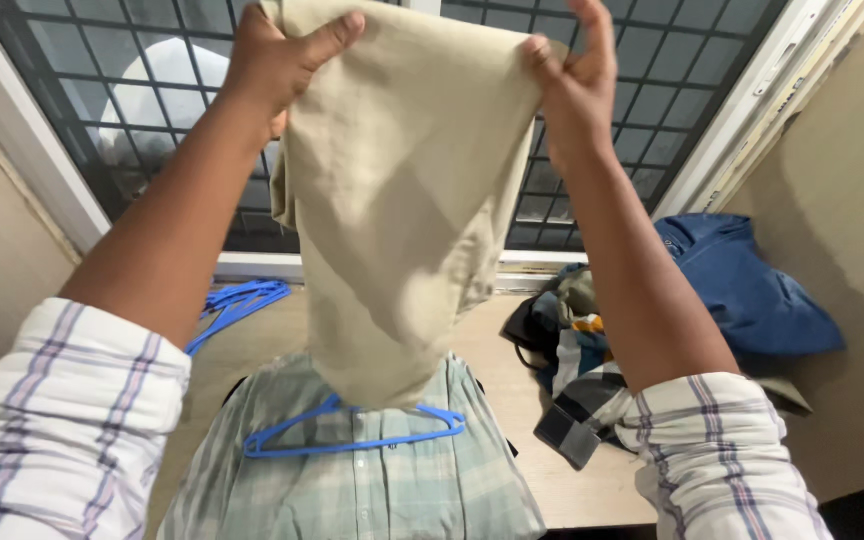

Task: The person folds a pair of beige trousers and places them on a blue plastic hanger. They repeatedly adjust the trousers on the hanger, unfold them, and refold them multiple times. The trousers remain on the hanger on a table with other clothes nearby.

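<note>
2 hands are up high in front of me, and both pinch the top edge of the tan cloth (pixel 397 190). My left hand (pixel 277 55) grips the left corner with its fingers curled shut on it, and my right hand (pixel 572 85) grips the right corner the same way. Both are about as near to it as each other. The cloth hangs straight down from my hands, so its long way runs up and down. Its bottom end touches the blue hanger (pixel 352 432) that lies on the checked green shirt (pixel 372 480) on the desk (pixel 497 370). The cloth looks soft, plain and a bit wrinkled, folded into a narrow strip.
</note>
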